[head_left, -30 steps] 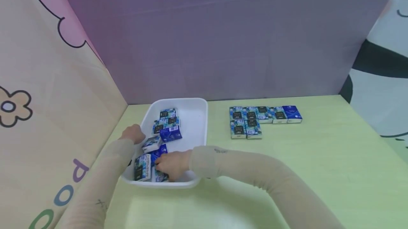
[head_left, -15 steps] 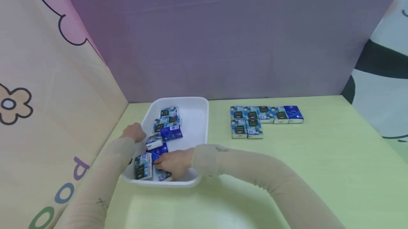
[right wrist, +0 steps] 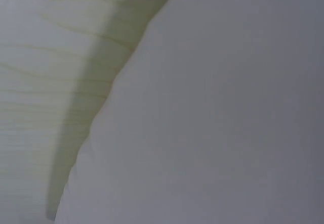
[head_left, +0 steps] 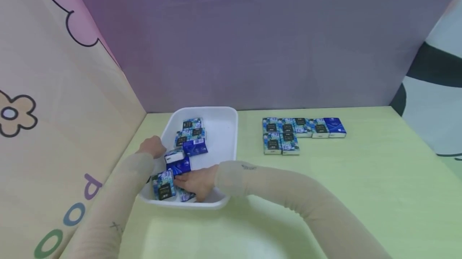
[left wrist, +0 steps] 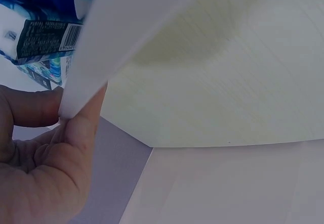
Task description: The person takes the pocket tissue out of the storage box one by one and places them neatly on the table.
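Observation:
A white plastic tub (head_left: 218, 130) holds several small tissue packs, some floral, some plain dark blue. My left hand (head_left: 153, 146) grips the tub's left rim; in the left wrist view the thumb of that hand (left wrist: 45, 168) lies inside the wall and the fingers outside. Inside the front of the tub, my right hand (head_left: 199, 181) lies with its fingers extended leftward. Its fingertips touch a floral tissue pack (head_left: 164, 186), and another floral pack (head_left: 185, 195) is partly covered by the hand. A dark blue pack (head_left: 179, 166) lies just behind. Tub wall fills most of the right wrist view.
On the pale green table (head_left: 343, 195), right of the tub, several tissue packs (head_left: 288, 143) lie flat in two touching rows. A dark blue pack (head_left: 335, 126) ends the back row. Purple-grey cloth (head_left: 252, 50) stands behind, and a patterned cloth wall (head_left: 72, 102) rises at left.
The right hand's fingers have straightened, and the front-left floral pack has turned to face up more. The pack near the left hand has tipped. The left hand keeps its hold on the rim.

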Tool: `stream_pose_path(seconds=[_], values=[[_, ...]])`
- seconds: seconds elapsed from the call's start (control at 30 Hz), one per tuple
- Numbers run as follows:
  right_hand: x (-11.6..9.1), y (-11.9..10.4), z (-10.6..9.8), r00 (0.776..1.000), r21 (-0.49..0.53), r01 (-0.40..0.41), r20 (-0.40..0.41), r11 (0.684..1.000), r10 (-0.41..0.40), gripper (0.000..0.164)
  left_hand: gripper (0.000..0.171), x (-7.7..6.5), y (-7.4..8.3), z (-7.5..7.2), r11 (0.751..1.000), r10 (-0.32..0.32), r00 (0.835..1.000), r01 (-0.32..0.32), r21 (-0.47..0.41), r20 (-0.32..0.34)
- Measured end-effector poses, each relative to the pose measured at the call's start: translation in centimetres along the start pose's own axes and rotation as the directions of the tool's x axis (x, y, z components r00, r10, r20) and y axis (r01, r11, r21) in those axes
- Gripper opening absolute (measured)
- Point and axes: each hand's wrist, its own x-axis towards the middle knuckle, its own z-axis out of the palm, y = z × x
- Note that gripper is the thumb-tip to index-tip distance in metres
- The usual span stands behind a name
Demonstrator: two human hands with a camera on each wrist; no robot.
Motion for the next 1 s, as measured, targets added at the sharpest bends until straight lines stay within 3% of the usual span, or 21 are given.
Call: stream_pose_path(seconds=[0.43, 1.0], values=[[0.05, 0.08, 0.00, 1.000, 0.050, -0.015, -0.010, 0.999, 0.016, 0.089, 0.034, -0.12, -0.01, -0.08, 1.000, 0.001, 1.000, -0.001, -0.004, -0.004], [-0.74, -0.14, 0.61, 0.998, 0.068, -0.030, -0.054, 0.997, 0.034, 0.085, 0.037, -0.39, 0.32, 0.12, 0.995, -0.073, 0.997, 0.075, -0.061, 0.033]])
